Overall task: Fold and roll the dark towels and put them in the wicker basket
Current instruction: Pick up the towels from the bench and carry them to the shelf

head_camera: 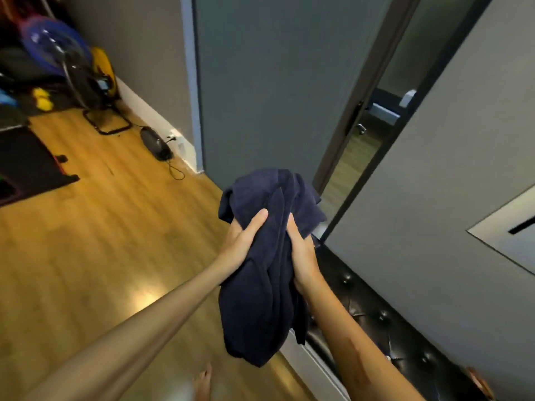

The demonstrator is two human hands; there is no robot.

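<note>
Both the left hand (pixel 241 241) and right hand (pixel 302 256) curl their fingers around a bunched dark towel (pixel 260 299), gripping it in mid-air

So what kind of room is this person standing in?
Most likely a bedroom or living space in a home: wooden floor, a standing fan beside clutter by the wall, and a dark tufted bench or bed edge. Both hands hold a dark towel.

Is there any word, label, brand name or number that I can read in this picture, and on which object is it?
None can be read.
The dark towel, held by the left hand and the right hand, shows no label.
The things by the far wall are too blurred to tell.
</note>
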